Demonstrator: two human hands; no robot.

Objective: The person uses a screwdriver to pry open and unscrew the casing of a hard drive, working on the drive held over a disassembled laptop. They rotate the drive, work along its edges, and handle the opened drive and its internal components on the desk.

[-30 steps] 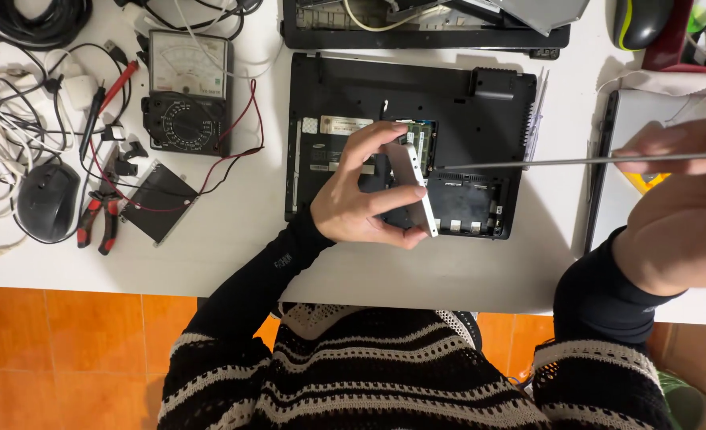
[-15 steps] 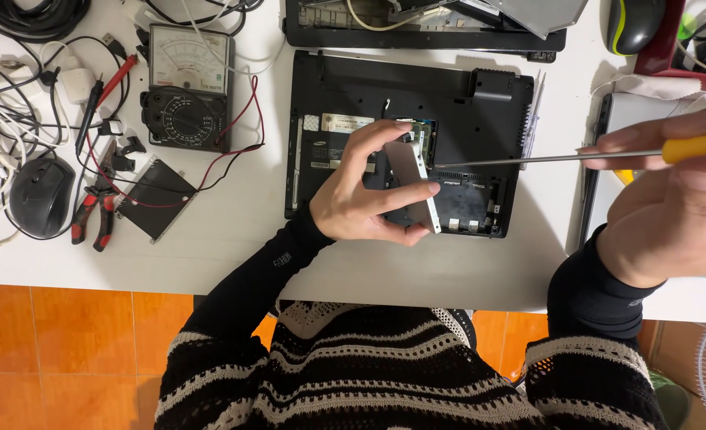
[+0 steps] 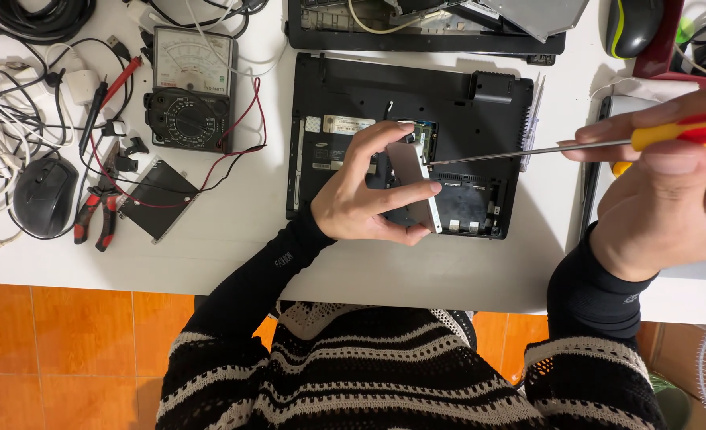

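— How was the left hand (image 3: 361, 199) placed?

— It was closed around a flat, silver-grey rectangular drive (image 3: 413, 188), most likely a laptop hard drive; thumb on one long edge, fingers on the other, so that the slab stood tilted on its edge above the open bay of the black laptop base (image 3: 405, 143); holding it by the edges kept the fingers off its faces, and, I judged, left its side free for the tool.

— And the right hand (image 3: 664, 199)?

— It was wrapped tight round the red and yellow handle of a long screwdriver (image 3: 528, 150); the hand sat well out to the right, over a pale closed laptop or tablet (image 3: 672, 275) at the table's (image 3: 233, 247) edge; the thin shaft reached across leftward and its tip met the upper end of the drive, near the bay's top corner; the long shaft let the hand stay clear of the bay.

— What lay about them?

— The laptop base lay underside up in the middle of the white table; to the left sat an analogue multimeter (image 3: 190, 87) with its red lead looping out, a dark metal plate (image 3: 158, 199) beside red-handled pliers (image 3: 98, 215), and a black mouse (image 3: 45, 195) among white cables; another opened machine (image 3: 425, 28) lay along the far edge.
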